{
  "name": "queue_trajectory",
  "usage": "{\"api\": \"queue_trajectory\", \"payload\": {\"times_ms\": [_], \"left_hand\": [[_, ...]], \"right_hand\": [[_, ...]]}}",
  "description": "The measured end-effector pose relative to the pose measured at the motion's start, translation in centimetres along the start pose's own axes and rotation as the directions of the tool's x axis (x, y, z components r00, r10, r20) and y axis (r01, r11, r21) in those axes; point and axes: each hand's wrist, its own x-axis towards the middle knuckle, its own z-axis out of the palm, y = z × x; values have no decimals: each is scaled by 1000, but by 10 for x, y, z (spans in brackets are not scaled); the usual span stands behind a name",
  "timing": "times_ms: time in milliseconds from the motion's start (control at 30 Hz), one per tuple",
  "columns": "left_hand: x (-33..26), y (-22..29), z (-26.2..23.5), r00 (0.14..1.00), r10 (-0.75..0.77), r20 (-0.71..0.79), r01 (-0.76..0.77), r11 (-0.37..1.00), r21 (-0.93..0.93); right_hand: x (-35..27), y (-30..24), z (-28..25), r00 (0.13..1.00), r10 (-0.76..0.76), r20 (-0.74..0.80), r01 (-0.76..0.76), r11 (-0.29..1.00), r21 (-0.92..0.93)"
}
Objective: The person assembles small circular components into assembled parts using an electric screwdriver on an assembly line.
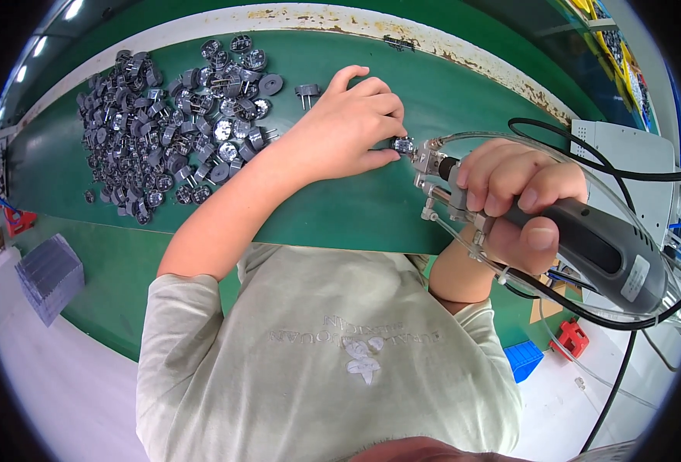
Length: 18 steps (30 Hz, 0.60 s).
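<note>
Component [404, 145] pinched in left hand [358, 123], grey tool [598, 246] in right hand [514, 181], bare tabletop [321, 218] toward near edge [340, 247].

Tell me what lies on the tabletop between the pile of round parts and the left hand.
One lone grey part with metal prongs lies between the pile and the left hand on the green tabletop, as the head view shows.

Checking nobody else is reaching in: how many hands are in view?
2: the left hand, over the table, holds a part at the driver's tip; the right hand grips the driver. No other hand shows.
</note>
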Motion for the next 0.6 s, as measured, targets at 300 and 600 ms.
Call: {"api": "queue_trajectory", "payload": {"times_ms": [300,600], "left_hand": [[1,0,-1,1000,1,4,-1,1000,3],[1,0,-1,1000,3,-2,-3,1000,1]], "right_hand": [[2,-1,-4,999,10,39,-13,997,77],[1,-2,1,1000,-3,16,2,998,60]]}}
